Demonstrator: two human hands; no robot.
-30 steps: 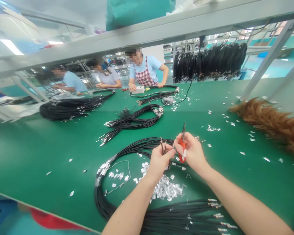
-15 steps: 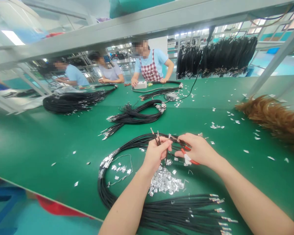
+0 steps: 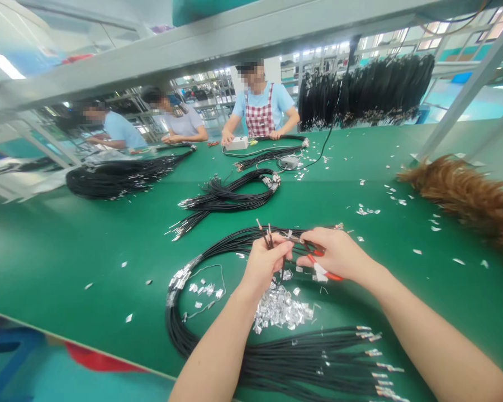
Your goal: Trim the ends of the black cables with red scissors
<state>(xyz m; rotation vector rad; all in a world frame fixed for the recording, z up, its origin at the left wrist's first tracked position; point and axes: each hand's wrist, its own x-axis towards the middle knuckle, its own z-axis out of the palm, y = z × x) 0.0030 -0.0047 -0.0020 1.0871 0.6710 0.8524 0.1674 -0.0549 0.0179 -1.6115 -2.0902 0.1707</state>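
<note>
My left hand (image 3: 269,258) is closed around a few black cables (image 3: 265,237), their stripped ends sticking up past the fingers. In my right hand (image 3: 337,254) is a pair of red-handled pliers or cutters (image 3: 324,271); its jaws reach the cable end at my left fingertips, where a bit of silvery foil (image 3: 290,234) shows. A thick bundle of black cables (image 3: 178,324) curves around both hands, bound with silvery wrap (image 3: 183,274) at the left. Below my hands lies a heap of foil scraps (image 3: 283,310). The bundle's stripped ends (image 3: 375,353) fan out at the lower right.
Other cable bundles (image 3: 235,192) lie farther back on the green table (image 3: 121,234). A brown feathery duster (image 3: 465,195) rests at the right. Behind the table sit several people, one in a checked apron (image 3: 260,118). Black cables (image 3: 381,92) hang beyond, and a metal beam (image 3: 151,58) crosses above.
The pliers' jaws have moved left to the cable end at my left fingertips. My left hand keeps its hold, and the whole view has shifted slightly.
</note>
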